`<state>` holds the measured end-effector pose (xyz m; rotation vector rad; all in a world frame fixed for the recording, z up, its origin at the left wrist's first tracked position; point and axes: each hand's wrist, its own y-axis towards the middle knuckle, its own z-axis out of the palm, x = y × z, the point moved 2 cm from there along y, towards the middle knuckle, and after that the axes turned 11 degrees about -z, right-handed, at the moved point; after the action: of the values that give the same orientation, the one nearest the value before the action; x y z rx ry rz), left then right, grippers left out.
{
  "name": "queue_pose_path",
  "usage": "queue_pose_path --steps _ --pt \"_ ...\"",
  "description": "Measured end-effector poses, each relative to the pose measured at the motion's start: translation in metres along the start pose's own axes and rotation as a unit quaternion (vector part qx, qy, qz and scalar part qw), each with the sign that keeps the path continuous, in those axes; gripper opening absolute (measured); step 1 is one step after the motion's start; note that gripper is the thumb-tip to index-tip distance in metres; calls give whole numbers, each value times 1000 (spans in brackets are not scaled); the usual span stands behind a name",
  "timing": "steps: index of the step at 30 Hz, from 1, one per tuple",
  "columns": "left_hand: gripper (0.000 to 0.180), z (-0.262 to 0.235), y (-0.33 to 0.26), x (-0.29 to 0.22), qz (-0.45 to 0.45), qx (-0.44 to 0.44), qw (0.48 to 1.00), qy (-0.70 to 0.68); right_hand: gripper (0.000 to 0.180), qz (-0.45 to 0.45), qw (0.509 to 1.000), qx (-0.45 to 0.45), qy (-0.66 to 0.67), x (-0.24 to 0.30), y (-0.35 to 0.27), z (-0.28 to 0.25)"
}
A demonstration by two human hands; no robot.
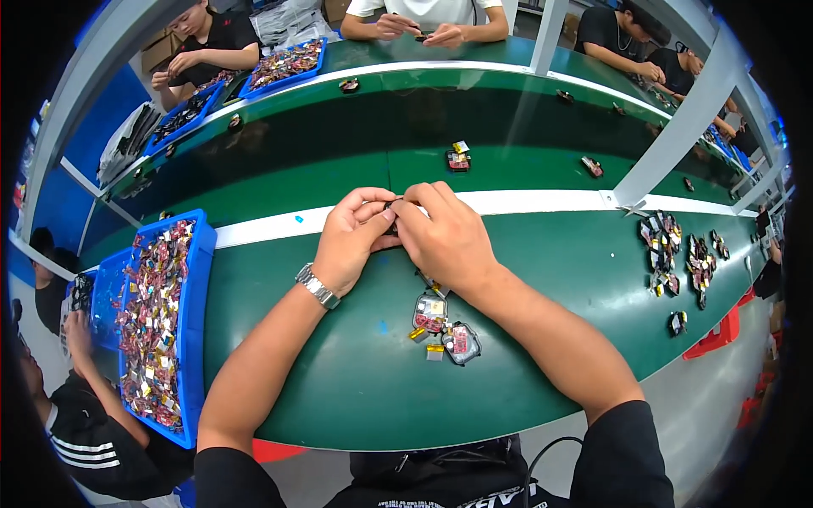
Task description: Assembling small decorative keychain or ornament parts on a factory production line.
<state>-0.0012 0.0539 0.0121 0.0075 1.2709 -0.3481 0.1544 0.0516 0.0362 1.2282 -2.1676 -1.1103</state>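
Over the green bench, mid-frame: both hands meet above the white stripe point(262, 227) that runs along the worktop.
Left hand point(351, 237): fingers curled inward, pinching a small dark part point(391, 227) from its left side; a metal wristwatch point(317, 285) sits on the wrist.
Right hand point(445, 237): fingers bent over the same small dark part, gripping it from the right; thumb and forefinger touch those of the left hand.
Small dark part: held between the fingertips of both hands, just above the bench, mostly hidden by the fingers; its exact kind cannot be told.
Beneath the right forearm: two small dark-framed modules point(444, 326) with red and silver faces lie on the green bench point(339, 372), with small yellow bits beside them.
Left side: a blue bin point(195, 339) full of small red, silver and yellow components stands on the bench edge.
Right side: loose clusters of similar components point(682, 254) lie well apart from the hands.
Conveyor beyond the stripe: one small module point(458, 158) sits alone.
Around: other people work at neighbouring places, their hands apart from these.
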Motion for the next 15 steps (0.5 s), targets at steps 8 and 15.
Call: queue_pose_path --steps 8,15 --pt "18 0 -3 4 16 -58 997 43 15 61 997 -51 -14 -47 2 -19" --pt "17 6 2 8 46 -66 985 151 45 446 788 244 -347 -232 -90 -105"
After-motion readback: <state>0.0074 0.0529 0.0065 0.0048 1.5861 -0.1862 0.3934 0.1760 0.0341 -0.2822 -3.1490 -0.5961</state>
